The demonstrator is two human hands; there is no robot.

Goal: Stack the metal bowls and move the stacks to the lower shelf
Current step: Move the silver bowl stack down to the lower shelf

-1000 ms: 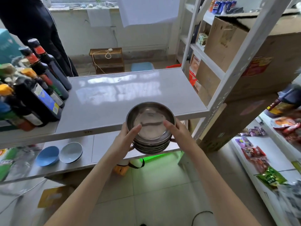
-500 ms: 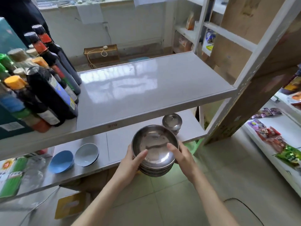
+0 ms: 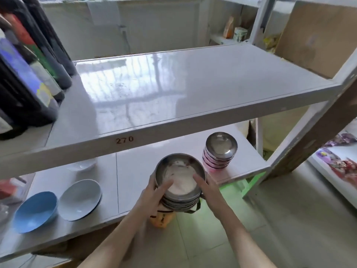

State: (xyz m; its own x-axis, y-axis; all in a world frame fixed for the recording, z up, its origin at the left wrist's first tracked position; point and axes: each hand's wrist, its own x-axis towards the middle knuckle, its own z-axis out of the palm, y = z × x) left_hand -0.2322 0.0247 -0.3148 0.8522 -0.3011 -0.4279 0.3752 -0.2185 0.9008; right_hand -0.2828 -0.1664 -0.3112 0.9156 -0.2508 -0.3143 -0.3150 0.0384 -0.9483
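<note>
Lower shelf (image 3: 135,180) edge: stack (image 3: 180,178) between fingers (image 3: 164,188)

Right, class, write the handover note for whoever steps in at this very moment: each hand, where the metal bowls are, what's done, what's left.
Left hand: grips the held stack of bowls on its left side, thumb inside the rim.
Right hand: same on its right side.
Held stack: in the air at the front edge of the lower shelf.
Done: another stack stands on that shelf, further right.
Left: set the held stack down beside it.
</note>
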